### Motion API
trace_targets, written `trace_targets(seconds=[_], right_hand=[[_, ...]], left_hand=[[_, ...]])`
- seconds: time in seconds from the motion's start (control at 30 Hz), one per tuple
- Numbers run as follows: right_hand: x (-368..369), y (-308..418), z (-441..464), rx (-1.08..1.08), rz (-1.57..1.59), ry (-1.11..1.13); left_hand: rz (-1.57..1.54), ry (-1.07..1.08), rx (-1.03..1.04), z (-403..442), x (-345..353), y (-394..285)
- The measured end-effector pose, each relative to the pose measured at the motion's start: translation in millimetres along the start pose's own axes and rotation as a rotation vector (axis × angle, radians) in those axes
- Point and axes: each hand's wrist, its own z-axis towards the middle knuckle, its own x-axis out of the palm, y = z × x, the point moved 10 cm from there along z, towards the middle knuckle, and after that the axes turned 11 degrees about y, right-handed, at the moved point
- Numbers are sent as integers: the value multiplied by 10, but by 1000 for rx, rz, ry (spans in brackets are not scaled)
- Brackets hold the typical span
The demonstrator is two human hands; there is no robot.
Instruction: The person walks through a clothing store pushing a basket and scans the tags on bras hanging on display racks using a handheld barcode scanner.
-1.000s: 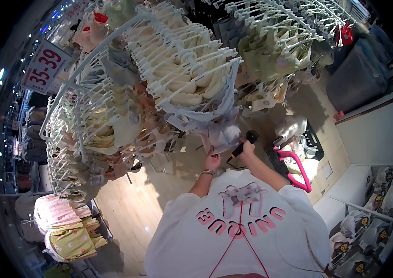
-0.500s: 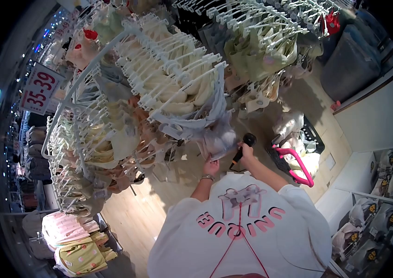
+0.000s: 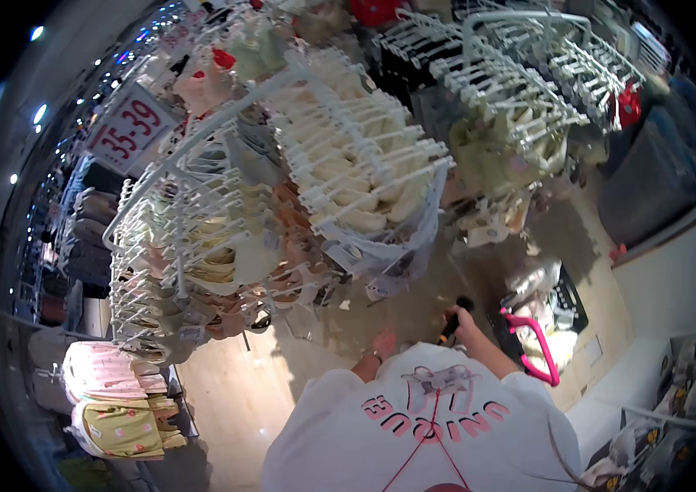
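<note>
My right hand (image 3: 464, 321) is closed around a black microphone-like tool (image 3: 453, 320) with an orange band, close to my shirt. My left hand (image 3: 382, 343) is near my chest, blurred, touching no garment; its fingers are smeared by motion. Ahead of both hands, cream garments (image 3: 364, 180) hang on a dense row of white hangers, with pale blue-grey ones (image 3: 397, 254) at the near end.
Further hanger rows stand left and at the back right. A price sign (image 3: 129, 129) hangs at the upper left. A black basket (image 3: 571, 302) with a pink handle (image 3: 538, 348) and bagged items sits on the floor at right. Folded clothes (image 3: 102, 377) lie lower left.
My left hand has let go of the pale garment at the rack's near end and drawn back toward my body. My right hand has drawn back too, still holding the black tool. The view has shifted.
</note>
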Motion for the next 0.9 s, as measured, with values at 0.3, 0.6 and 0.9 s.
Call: trace_targets(seconds=[0.3,0.6,0.9], right_hand=[[-1110,-202,133,25,-102,-192],[-1242,-399,140,102,-396,-163],[-929,-765,-221,128,-646,-120]], left_hand=[[1624,135,120,-237,-833,165],[1547,41,-36,-367,-847,293],[1524,61,150,-478,-718,147]])
